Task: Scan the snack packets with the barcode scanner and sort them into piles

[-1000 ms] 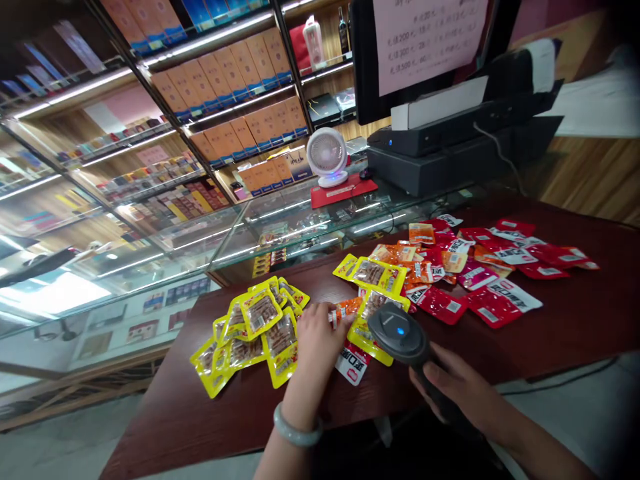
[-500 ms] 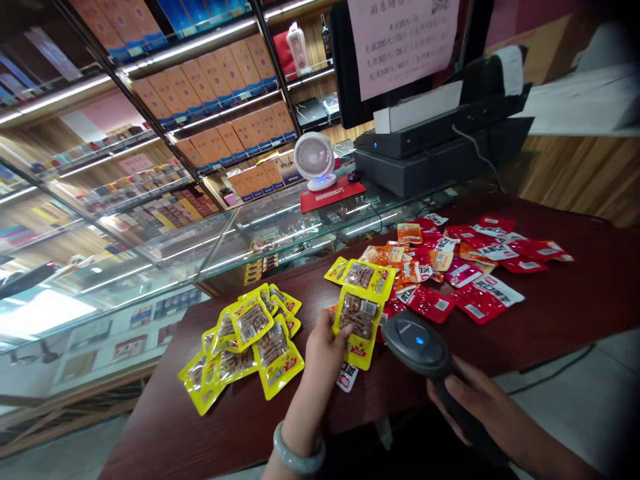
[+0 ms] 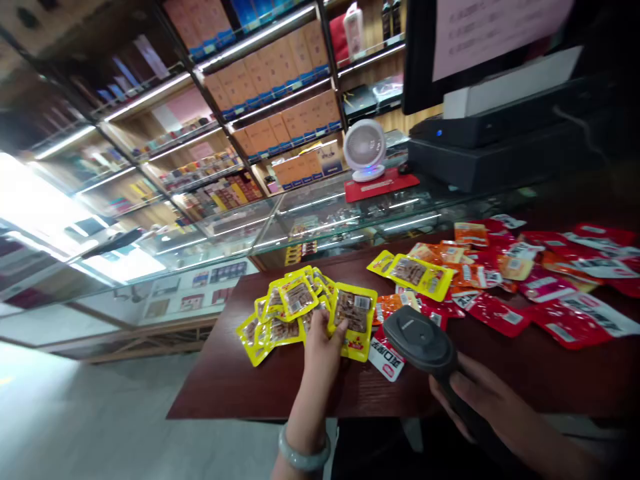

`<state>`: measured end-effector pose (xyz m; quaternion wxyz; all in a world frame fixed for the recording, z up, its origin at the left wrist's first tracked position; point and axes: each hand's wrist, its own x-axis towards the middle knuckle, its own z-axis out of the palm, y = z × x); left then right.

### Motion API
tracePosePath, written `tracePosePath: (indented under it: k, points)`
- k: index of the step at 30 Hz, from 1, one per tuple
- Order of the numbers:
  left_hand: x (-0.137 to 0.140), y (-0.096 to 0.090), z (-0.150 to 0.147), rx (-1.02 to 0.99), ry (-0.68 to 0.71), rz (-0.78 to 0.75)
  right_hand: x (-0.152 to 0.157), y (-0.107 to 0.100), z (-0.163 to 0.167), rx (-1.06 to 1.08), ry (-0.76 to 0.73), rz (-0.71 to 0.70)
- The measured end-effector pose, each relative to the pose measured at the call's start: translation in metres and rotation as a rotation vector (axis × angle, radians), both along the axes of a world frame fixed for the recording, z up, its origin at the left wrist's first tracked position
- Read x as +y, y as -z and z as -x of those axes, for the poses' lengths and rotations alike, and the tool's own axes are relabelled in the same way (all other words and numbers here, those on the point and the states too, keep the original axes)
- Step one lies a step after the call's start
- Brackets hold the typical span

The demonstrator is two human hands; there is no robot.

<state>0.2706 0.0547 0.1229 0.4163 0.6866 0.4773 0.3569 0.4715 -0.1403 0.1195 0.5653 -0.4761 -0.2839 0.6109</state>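
My left hand (image 3: pixel 324 343), with a pale bangle at the wrist, pinches the lower left edge of a yellow snack packet (image 3: pixel 356 310). The packet's clear window shows brown pieces and a barcode label. It is right beside a pile of similar yellow packets (image 3: pixel 267 330), and my fingers hide part of the overlap. In my right hand (image 3: pixel 473 393) is a dark grey barcode scanner (image 3: pixel 423 340), gripped by its handle, its head tilted toward the held packet. Behind the scanner, more yellow packets (image 3: pixel 415 273) lie against red and orange packets (image 3: pixel 495 313).
The dark red tabletop (image 3: pixel 215 383) ends at a front edge near me. A glass display counter (image 3: pixel 320 213) runs behind it, with a white fan (image 3: pixel 365 150) on top. A monitor (image 3: pixel 420 60) and a black cash drawer (image 3: pixel 480 160) stand at the back right.
My left hand has carried the yellow packet left, from beside the red packets to the yellow pile. The scanner's blue light no longer shows. The camera view has swung left.
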Motion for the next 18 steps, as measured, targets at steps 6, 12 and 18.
tracePosePath:
  k: [6,12,18]
  points:
    - [0.037,-0.013,0.061,0.353,-0.515,-0.268,0.024,-0.001,0.018,-0.022,-0.073,0.015]
    - [0.028,0.001,0.049,0.788,-0.374,-0.344,0.033,0.007,0.019,-0.042,-0.139,-0.129]
    - [0.021,0.001,-0.003,0.657,-0.231,-0.561,0.019,0.011,0.001,0.005,-0.049,-0.139]
